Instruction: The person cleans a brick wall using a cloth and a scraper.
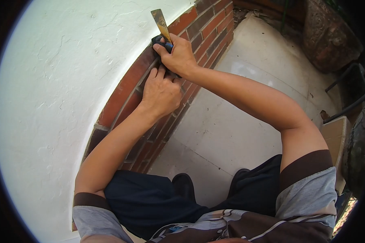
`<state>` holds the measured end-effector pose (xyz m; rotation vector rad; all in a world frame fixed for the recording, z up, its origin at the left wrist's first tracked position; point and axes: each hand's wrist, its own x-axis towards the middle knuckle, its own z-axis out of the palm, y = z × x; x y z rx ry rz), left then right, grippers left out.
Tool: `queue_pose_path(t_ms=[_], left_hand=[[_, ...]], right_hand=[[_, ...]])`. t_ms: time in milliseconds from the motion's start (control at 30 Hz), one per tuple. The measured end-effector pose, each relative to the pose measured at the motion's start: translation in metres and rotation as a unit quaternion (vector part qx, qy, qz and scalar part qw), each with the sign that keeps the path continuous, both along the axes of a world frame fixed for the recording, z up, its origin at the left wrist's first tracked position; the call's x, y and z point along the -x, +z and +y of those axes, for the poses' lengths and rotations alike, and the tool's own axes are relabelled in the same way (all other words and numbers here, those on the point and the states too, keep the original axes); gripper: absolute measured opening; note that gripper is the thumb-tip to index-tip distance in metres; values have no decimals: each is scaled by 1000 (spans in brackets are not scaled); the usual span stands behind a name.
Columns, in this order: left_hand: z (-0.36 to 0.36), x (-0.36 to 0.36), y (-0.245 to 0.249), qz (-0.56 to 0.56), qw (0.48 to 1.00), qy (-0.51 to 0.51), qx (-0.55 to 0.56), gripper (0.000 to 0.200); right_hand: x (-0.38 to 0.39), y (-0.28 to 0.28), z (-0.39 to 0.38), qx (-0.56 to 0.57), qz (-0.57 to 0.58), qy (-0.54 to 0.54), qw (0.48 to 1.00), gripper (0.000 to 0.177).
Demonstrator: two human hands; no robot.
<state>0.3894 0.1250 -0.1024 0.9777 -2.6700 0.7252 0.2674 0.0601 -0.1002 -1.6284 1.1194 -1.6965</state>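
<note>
In the head view, my right hand [180, 56] is closed round a putty knife [161, 23] with a stained metal blade pointing up and away. A small black and blue object [161, 42], perhaps part of the handle, shows at its fingers. Just below, my left hand [161, 92] is against the brick facing [127, 94], its fingers bent and close together; their tips are partly hidden, and I cannot make out what they hold, if anything. Both hands are close together near the edge where brick meets the white wall [48, 101].
Pale floor tiles [219, 133] lie right of the brick. An ornate pot [328, 36] stands at the upper right, with a dark metal frame [348, 109] and a cardboard box [334, 139] below it. Dark shoes [184, 187] are on the floor.
</note>
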Motion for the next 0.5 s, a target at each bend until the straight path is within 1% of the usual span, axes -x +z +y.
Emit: queue_pose_path(t_ms=[67,233,300,400,500], left_hand=[[-5,-1,-4,9,1000,-1,3,22],[-13,1,-4,31,999,-23,29,22],[-11,0,-1,37,999,-12,5,24],[-7,-3,6,40,999,7,-12,26],[-7,-8,10,70,998,-3,1,27]], right_hand=[[-3,-2,3,12,29,35,999,29],[1,0,2,-15,26,54,998,30],[3,0,0,-23,18,63,998,29],[12,3,-11,-72,-39,145,986,25],[22,15,-9,-193,-158,269,930,21]])
